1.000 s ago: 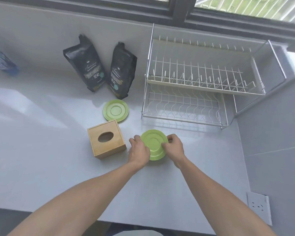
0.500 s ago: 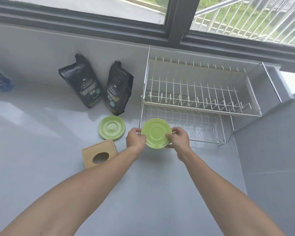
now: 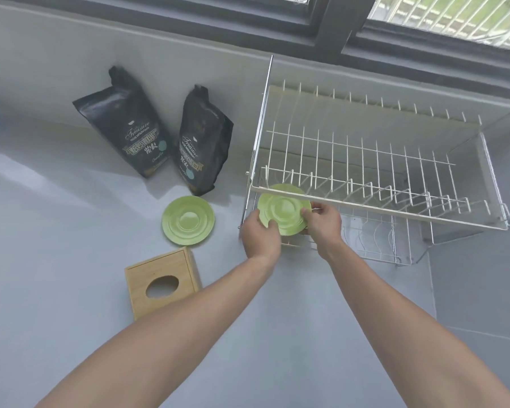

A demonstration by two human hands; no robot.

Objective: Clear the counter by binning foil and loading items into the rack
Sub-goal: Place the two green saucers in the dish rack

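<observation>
A green saucer (image 3: 283, 212) is held by both hands at the left front of the two-tier wire dish rack (image 3: 380, 201). Its top edge sits behind the upper tier's front rail, over the lower tier. My left hand (image 3: 259, 232) grips the saucer's left rim and my right hand (image 3: 324, 222) grips its right rim. A second green saucer (image 3: 188, 219) lies flat on the grey counter (image 3: 71, 245), left of the rack. No foil is in view.
Two black coffee bags (image 3: 124, 125) (image 3: 202, 142) lean on the back wall left of the rack. A wooden tissue box (image 3: 161, 282) stands in front of the loose saucer. A window frame runs along the top.
Both hands lifted the green saucer off the counter and carried it forward and right, up to the left front of the rack. The other saucer stayed put.
</observation>
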